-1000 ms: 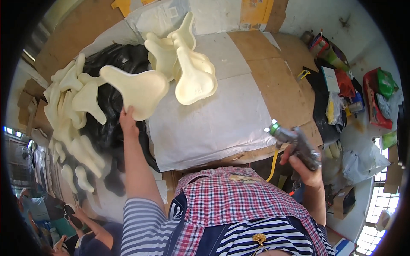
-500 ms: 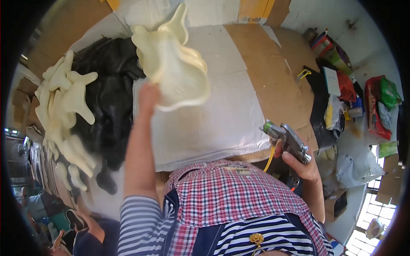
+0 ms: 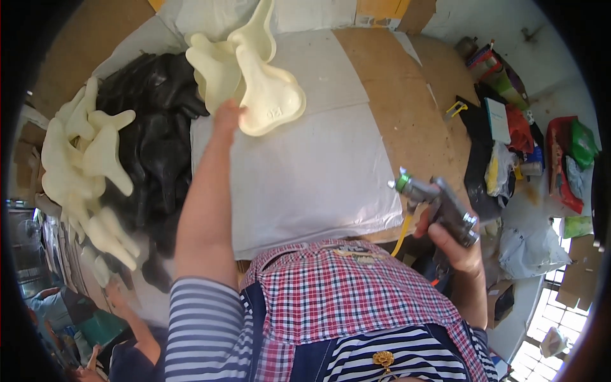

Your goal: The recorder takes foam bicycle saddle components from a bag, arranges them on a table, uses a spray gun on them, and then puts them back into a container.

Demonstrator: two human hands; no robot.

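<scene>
My left hand (image 3: pixel 227 118) reaches out over the table. Its fingers close on the near left edge of a cream, saddle-shaped moulded piece (image 3: pixel 272 95), which has a wide rounded end toward me and raised marks on its face. Two more cream pieces lie against it, a hollow one (image 3: pixel 215 67) to its left and a narrow-nosed one (image 3: pixel 259 35) behind. My right hand (image 3: pixel 455 245) grips a metal spray gun (image 3: pixel 439 207) with a green ring near the nozzle, above the table's near right edge. A yellow hose (image 3: pixel 402 235) hangs from the gun.
Black saddle-shaped pieces (image 3: pixel 162 127) are heaped at the left, with a pile of cream ones (image 3: pixel 70 153) beyond. A co-worker's arm (image 3: pixel 137 328) reaches in at lower left. Along the right lie a yellow cutter (image 3: pixel 456 109), plastic bags (image 3: pixel 499 169) and a red box (image 3: pixel 560 165).
The cream piece in my left hand has moved away from me and now shows a marked face rather than its blurred hollow. The spray gun has shifted slightly right. The co-worker's arm has moved.
</scene>
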